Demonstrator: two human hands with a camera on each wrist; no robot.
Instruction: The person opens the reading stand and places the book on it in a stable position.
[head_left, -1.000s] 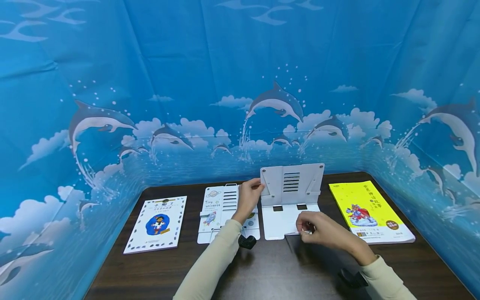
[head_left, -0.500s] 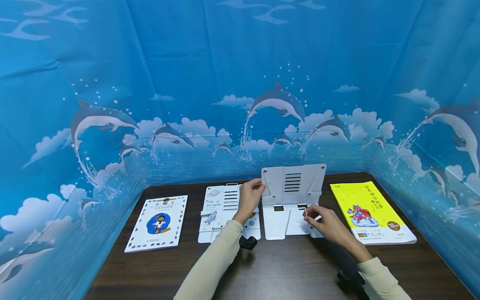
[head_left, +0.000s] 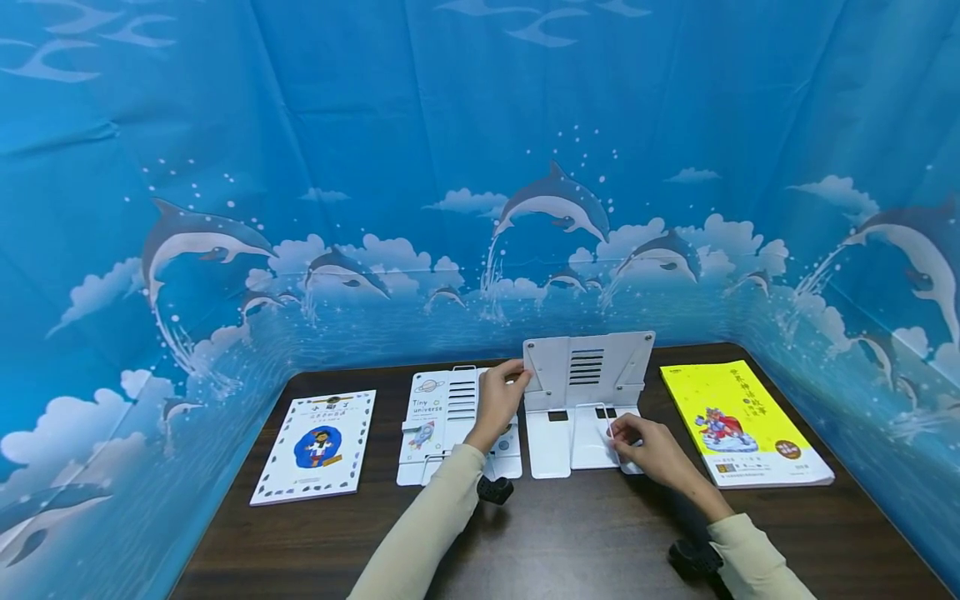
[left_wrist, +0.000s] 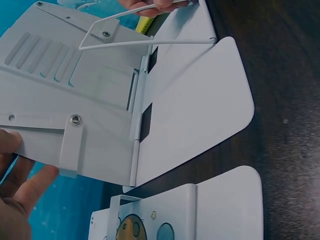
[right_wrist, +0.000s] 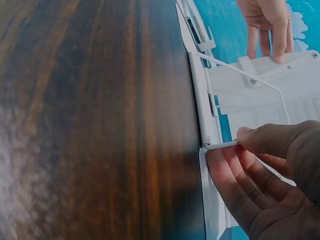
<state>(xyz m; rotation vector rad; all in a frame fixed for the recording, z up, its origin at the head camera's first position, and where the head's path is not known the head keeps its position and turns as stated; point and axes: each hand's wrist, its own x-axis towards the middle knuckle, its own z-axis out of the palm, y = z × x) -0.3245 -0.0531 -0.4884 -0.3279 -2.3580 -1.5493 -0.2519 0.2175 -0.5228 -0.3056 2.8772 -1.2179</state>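
Observation:
A white metal book stand (head_left: pixel 549 446) is unfolded on the table, its slotted panel (head_left: pixel 546 375) raised from the flat base. My left hand (head_left: pixel 497 402) pinches the left edge of that panel between thumb and fingers. A white wire support (left_wrist: pixel 150 43) rises at an angle from the base's near edge towards the panel. My right hand (head_left: pixel 651 450) pinches the right leg of this wire between thumb and fingers, as the right wrist view shows. The wire's top bar is apart from the panel in the left wrist view.
A second white stand (head_left: pixel 423 421) with "Tiny universe" print lies folded, partly behind my left forearm. At far left lies a white book (head_left: pixel 315 450) with a blue circle; a yellow book (head_left: pixel 738 417) lies at right. A blue dolphin-print curtain (head_left: pixel 420 192) surrounds the dark table.
My right hand has lifted the wire support from the base's near edge to a raised angle. The panel has tipped slightly, its top edge lower. My left hand keeps its hold.

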